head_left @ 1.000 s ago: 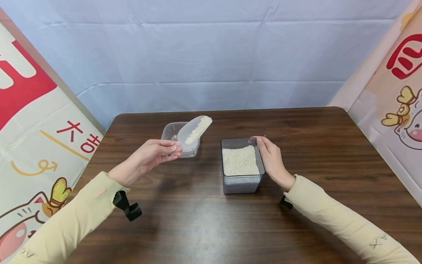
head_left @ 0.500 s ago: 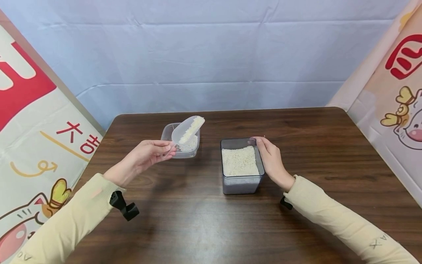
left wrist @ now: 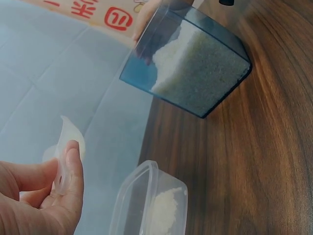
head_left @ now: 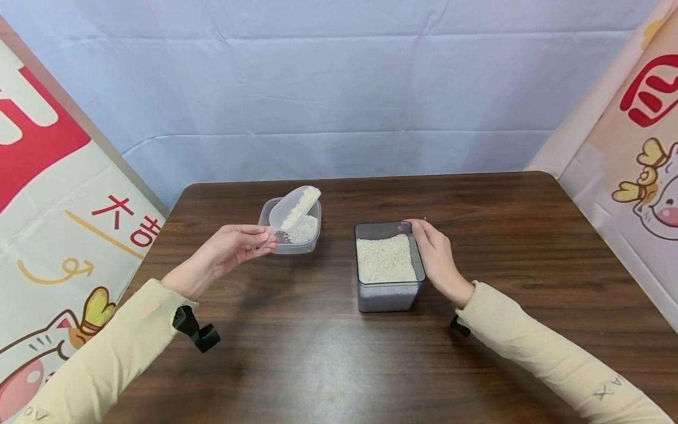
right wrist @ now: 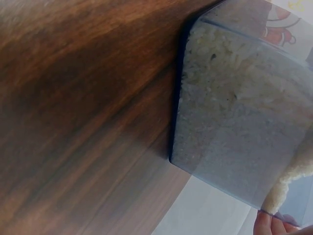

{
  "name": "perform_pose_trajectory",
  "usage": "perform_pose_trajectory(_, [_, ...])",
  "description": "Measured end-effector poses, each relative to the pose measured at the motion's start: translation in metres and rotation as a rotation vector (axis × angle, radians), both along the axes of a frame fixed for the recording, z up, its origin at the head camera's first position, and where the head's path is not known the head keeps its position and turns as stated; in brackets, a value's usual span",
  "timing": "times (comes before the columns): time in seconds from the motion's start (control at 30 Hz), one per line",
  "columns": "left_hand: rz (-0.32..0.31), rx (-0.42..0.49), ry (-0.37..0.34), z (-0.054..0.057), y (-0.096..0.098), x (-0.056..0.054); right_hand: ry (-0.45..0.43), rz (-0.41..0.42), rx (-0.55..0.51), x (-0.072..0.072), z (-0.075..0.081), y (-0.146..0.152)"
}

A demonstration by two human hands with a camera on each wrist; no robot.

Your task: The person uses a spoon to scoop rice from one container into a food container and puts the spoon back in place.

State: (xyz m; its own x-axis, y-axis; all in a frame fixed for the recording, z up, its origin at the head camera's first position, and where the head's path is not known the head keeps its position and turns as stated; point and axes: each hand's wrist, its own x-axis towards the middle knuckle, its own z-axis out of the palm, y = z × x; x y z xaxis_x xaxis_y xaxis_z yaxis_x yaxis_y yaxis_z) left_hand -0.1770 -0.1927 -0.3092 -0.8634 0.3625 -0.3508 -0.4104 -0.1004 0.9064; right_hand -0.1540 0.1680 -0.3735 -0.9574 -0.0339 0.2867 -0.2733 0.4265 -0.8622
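Note:
My left hand (head_left: 225,253) pinches the handle of a translucent plastic scoop (head_left: 283,206), thumb against fingers. A strip of white rice (head_left: 302,211) lies along the scoop, which is tilted over a small clear food container (head_left: 295,249). A little pile of rice (head_left: 306,228) sits in that container; the left wrist view shows the scoop (left wrist: 71,134) raised above its rim. To the right stands a smoky grey rice bin (head_left: 389,299), filled with rice well up its walls. At the bin's far right corner my right hand (head_left: 441,263) grips the rim, some fingers hidden behind the wall.
Both containers stand on a dark wood-grain table (head_left: 328,359), a short gap apart. Behind its far edge hangs a pale blue cloth (head_left: 339,106). Printed banners flank the table at the left (head_left: 53,194) and right (head_left: 635,159). Black camera mounts are strapped at both wrists.
My left hand has carried the scoop leftward, further over the clear container, uncovering more of the rice in there. The right hand and the bin have stayed put.

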Motion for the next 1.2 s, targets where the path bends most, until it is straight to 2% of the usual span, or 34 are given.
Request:
perform_pose_trajectory(0.53, [0.028, 0.001, -0.004, -0.002, -0.009, -0.001, 0.008, -0.004, -0.002, -0.001, 0.001, 0.000])
perform_pose_trajectory(0.9, [0.016, -0.019, 0.004, -0.007, -0.015, -0.002, 0.011, -0.004, -0.004, 0.001, 0.002, -0.001])
perform_pose_trajectory(1.2, [0.032, -0.018, -0.008, -0.009, -0.019, -0.001, 0.014, 0.003, -0.002, 0.001, 0.002, -0.001])
